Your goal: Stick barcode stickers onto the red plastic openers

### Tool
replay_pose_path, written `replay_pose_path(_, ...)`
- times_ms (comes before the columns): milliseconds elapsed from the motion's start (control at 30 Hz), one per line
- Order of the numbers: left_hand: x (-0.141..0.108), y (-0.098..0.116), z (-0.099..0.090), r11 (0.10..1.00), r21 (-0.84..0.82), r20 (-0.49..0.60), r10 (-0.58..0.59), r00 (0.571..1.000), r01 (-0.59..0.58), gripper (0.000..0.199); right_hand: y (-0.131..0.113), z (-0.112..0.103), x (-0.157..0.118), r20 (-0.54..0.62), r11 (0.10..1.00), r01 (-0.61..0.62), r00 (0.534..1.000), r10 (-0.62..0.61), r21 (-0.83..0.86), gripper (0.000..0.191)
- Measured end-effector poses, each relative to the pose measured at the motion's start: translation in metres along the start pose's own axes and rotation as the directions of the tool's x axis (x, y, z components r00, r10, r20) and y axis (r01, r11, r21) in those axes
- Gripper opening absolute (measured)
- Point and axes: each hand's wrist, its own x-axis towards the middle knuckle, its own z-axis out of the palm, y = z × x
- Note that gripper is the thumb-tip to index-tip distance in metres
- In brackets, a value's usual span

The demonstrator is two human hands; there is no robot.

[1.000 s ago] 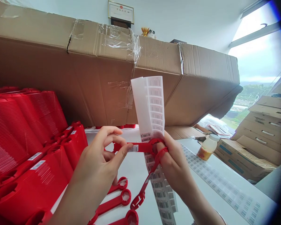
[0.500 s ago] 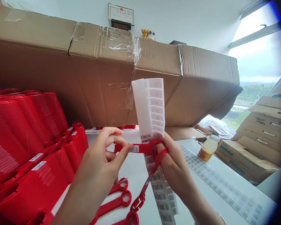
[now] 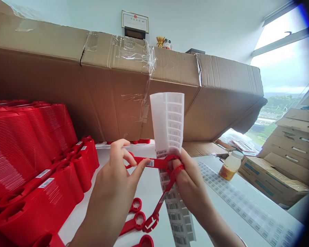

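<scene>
A red plastic strap with ringed ends [image 3: 159, 163] is stretched level between my two hands. My left hand [image 3: 110, 192] pinches its left part between thumb and fingers, beside a small white barcode label [image 3: 150, 163] on the strap. My right hand [image 3: 192, 185] is closed on the strap's right ring and on a long strip of barcode labels [image 3: 167, 123], which stands up above the hand and hangs below it. A second red strap [image 3: 158, 206] is looped over the right hand's fingers and dangles down. Below lie several loose red straps [image 3: 134, 224], partly hidden by my left arm.
Tall stacks of red straps [image 3: 28, 137] fill the left side, some bearing barcode labels. More label strips [image 3: 237, 199] lie at right, near a jar with a white lid [image 3: 231, 166] and cardboard boxes [image 3: 273, 175]. A large cardboard box [image 3: 113, 99] overhangs the table's back.
The view has shifted slightly, with the scene sitting lower. My left fingers have moved a little on the strap, and its left end shows more. Both hands keep their hold.
</scene>
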Motion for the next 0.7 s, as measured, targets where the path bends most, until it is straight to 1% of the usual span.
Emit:
replay_pose_path(67, 0.002, -0.002, 0.001, 0.987, 0.159, -0.082, 0.034, 0.996, -0.021, 0.070, 0.004, 0.000, 0.004, -0.013, 1.000, -0.006, 1.000, 0.006, -0.010, 0.027)
replay_pose_path(100, 0.003, -0.003, 0.001, 0.971, 0.236, -0.095, 0.046, 0.994, -0.023, 0.075, 0.005, 0.000, 0.005, -0.018, 1.000, -0.007, 1.000, 0.007, -0.011, 0.027)
replay_pose_path(167, 0.003, -0.004, 0.004, 0.934, 0.356, -0.077, 0.067, 0.995, -0.035, 0.079, 0.008, 0.001, 0.007, -0.028, 1.000, -0.003, 1.000, 0.003, -0.004, 0.026)
replay_pose_path(233, 0.002, -0.005, 0.010, 0.922, 0.382, -0.065, 0.100, 0.993, -0.068, 0.077, 0.009, 0.004, 0.007, -0.043, 1.000, 0.008, 0.999, -0.007, 0.006, 0.025)
replay_pose_path(267, 0.002, -0.006, 0.014, 0.931, 0.354, -0.074, 0.121, 0.990, -0.088, 0.075, 0.009, 0.005, 0.006, -0.056, 1.000, 0.010, 0.998, -0.009, 0.013, 0.024)
replay_pose_path(333, 0.002, -0.009, 0.023, 0.961, 0.244, -0.109, 0.162, 0.981, -0.131, 0.073, 0.009, 0.010, 0.003, -0.078, 0.999, 0.010, 0.997, -0.007, 0.038, 0.023)
replay_pose_path(400, 0.003, -0.012, 0.031, 0.980, 0.103, -0.141, 0.187, 0.972, -0.173, 0.078, 0.008, 0.013, 0.000, -0.093, 0.998, 0.017, 0.996, -0.011, 0.068, 0.023)
replay_pose_path(467, 0.005, -0.016, 0.036, 0.982, -0.036, -0.129, 0.181, 0.975, -0.187, 0.084, 0.008, 0.014, -0.002, -0.108, 0.996, 0.034, 0.994, -0.024, 0.088, 0.022)
replay_pose_path(500, 0.006, -0.017, 0.037, 0.979, -0.097, -0.112, 0.167, 0.980, -0.178, 0.084, 0.008, 0.014, -0.003, -0.118, 0.995, 0.042, 0.993, -0.031, 0.092, 0.022)
replay_pose_path(600, 0.008, -0.019, 0.037, 0.966, -0.217, -0.061, 0.128, 0.990, -0.138, 0.072, 0.008, 0.012, 0.000, -0.140, 0.995, 0.055, 0.989, -0.042, 0.086, 0.023)
replay_pose_path(700, 0.010, -0.020, 0.036, 0.948, -0.281, -0.091, 0.131, 0.987, -0.151, 0.049, 0.007, 0.008, 0.004, -0.150, 0.996, 0.070, 0.987, -0.060, 0.062, 0.024)
